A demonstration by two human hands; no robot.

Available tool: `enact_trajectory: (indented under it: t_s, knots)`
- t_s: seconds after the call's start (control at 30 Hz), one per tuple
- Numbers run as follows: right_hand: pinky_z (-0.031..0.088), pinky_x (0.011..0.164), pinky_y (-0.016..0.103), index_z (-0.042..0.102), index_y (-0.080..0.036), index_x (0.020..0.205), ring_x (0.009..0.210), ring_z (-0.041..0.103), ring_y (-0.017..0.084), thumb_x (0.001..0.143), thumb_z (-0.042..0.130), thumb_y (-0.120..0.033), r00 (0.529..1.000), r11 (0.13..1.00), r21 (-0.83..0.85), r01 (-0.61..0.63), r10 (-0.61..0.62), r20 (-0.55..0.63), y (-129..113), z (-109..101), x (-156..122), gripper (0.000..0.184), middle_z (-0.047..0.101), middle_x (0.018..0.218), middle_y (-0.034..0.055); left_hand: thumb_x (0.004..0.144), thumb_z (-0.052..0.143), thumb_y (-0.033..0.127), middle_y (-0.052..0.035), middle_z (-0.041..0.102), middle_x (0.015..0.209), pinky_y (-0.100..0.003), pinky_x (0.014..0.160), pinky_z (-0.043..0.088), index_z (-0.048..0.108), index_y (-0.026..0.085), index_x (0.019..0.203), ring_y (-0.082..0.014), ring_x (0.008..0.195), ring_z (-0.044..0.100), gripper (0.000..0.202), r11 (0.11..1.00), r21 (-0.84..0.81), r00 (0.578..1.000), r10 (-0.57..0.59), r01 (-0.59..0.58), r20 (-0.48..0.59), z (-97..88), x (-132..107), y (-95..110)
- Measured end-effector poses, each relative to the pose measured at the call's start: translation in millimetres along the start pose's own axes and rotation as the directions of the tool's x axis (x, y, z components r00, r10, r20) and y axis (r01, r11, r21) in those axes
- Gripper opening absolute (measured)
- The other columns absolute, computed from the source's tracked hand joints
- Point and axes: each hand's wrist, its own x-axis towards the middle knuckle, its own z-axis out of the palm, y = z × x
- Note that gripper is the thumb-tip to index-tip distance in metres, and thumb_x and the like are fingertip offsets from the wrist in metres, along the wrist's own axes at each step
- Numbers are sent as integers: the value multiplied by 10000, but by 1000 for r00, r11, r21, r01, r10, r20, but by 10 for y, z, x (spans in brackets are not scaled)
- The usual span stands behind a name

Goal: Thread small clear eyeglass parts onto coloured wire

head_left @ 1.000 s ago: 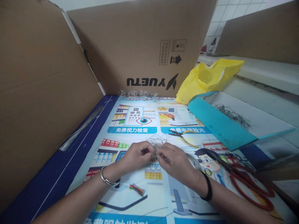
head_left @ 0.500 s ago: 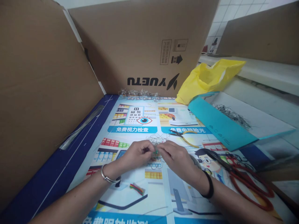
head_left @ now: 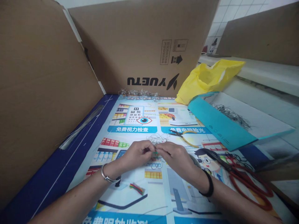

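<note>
My left hand (head_left: 141,152) and my right hand (head_left: 173,155) meet at the middle of the printed sheet (head_left: 130,202). Fingertips of both are pinched around a tangle of thin wire (head_left: 157,138), with loops showing behind and below the fingers. A small green bit shows between the fingertips; its kind is too small to tell. My left wrist wears a silver bangle (head_left: 109,175), my right a black band (head_left: 208,183). Pliers with yellow handles (head_left: 190,140) lie just beyond my right hand. A small striped bundle of coloured strands (head_left: 136,188) lies nearer, below my left hand.
Large red-handled scissors (head_left: 251,183) lie at the right. A teal box (head_left: 217,124) holds metal wire pieces, beside a yellow bag (head_left: 201,81). Straight wires (head_left: 80,127) lie on the left. A wire pile (head_left: 140,93) sits by the cardboard wall (head_left: 130,40).
My right fingertips have shifted very slightly at the wire. Both hands otherwise keep their place, and the things around them have not moved.
</note>
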Motion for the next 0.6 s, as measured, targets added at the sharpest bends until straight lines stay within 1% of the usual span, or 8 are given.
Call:
enact_trajectory:
  t_s: [0.23,0.37,0.6]
  knots:
    - [440,707,238,671,-219,815,774,606,144,875,483,-164,998,998,46,-50,47,52,-1,-36,14,205,690,836,7,692,491,151,8,578,690,-223,631,521,562,147,703,-89,637,541,72,999,-30,1000,-23,23,-5,-4,1,66]
    - [441,710,243,676,-216,818,784,608,149,872,496,-174,995,996,66,-63,58,83,-19,-67,25,192,693,839,5,689,494,159,13,558,668,-213,605,516,556,148,689,-86,621,524,63,999,-32,999,-40,40,-8,-5,4,71]
    - [441,692,241,691,-226,842,782,614,151,871,492,-201,992,992,92,-81,72,104,-42,-111,38,202,698,838,4,699,506,162,14,556,700,-219,629,510,543,151,704,-86,639,525,39,999,-35,1000,-5,6,28,-27,0,26]
